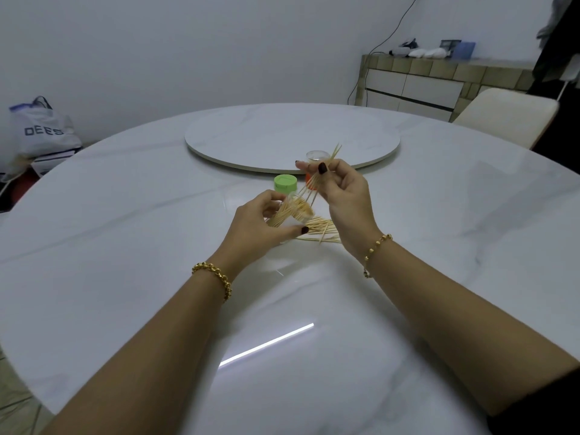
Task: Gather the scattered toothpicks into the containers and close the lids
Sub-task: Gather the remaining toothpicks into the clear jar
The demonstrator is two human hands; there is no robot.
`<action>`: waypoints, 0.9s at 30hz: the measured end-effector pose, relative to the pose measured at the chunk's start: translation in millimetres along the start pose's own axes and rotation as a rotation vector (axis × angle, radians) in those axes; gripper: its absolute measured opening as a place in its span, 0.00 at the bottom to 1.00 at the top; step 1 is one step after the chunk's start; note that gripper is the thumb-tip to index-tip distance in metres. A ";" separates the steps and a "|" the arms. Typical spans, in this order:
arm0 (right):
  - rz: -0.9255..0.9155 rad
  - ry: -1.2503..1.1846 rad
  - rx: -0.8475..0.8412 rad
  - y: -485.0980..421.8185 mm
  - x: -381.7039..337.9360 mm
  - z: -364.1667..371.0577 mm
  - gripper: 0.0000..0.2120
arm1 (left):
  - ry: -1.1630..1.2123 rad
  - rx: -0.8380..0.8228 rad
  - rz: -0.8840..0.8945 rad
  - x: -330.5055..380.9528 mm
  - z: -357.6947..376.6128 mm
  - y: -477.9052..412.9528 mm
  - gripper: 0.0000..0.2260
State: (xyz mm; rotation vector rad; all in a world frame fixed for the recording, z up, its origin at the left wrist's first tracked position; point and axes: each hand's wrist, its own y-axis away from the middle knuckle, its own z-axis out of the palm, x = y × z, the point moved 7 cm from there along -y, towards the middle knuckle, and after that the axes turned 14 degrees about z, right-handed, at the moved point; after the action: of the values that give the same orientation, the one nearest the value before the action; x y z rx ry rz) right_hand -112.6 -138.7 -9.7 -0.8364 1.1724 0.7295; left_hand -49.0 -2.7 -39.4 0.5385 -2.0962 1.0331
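My left hand (pixel 255 222) grips a clear container (pixel 295 211), tilted toward the right and partly filled with toothpicks. Just above it, my right hand (pixel 340 189) pinches a bundle of toothpicks (pixel 320 174) whose lower tips point at the container's mouth. Loose toothpicks (pixel 320 232) lie in a pile on the white marble table (pixel 125 233) under both hands. A green lid (pixel 285 183) rests on the table behind the left hand. A second clear container (pixel 316 156) stands behind the right hand, with an orange lid (pixel 308 177) partly hidden by my fingers.
A round lazy Susan (pixel 251 136) sits on the table's middle, just beyond the containers. A cream chair (pixel 508 116) stands at the far right edge. A bag (pixel 40 130) lies on the floor at the left, a sideboard (pixel 439 86) at the back right.
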 end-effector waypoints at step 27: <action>-0.118 0.566 -0.104 15.7 17.9 23.8 0.26 | -0.018 -0.011 0.049 6.3 1.3 -1.3 0.22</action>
State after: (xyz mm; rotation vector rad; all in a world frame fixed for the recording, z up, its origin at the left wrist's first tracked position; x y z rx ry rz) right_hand -110.1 -109.3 -25.8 -1.2379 1.5768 0.4684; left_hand -52.8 -4.8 -34.5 0.4951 -2.1397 1.0474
